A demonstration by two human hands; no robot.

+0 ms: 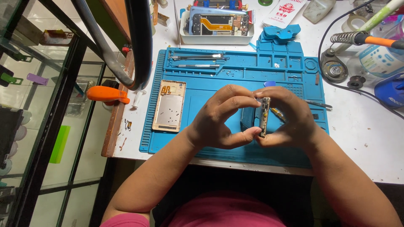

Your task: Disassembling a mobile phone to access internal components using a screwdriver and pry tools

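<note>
Both my hands meet over the middle of the blue repair mat and hold a small opened phone body upright on its edge. My left hand pinches its left side with thumb and fingers. My right hand grips its right side. A gold phone back cover lies flat on the mat to the left of my hands. Metal tweezers and a thin tool rest in the mat's top tray.
A white tray at the back holds another opened phone. A soldering iron sits in its coil stand at the right, with a cable running across the white table. An orange clamp and black lamp arm stand at left.
</note>
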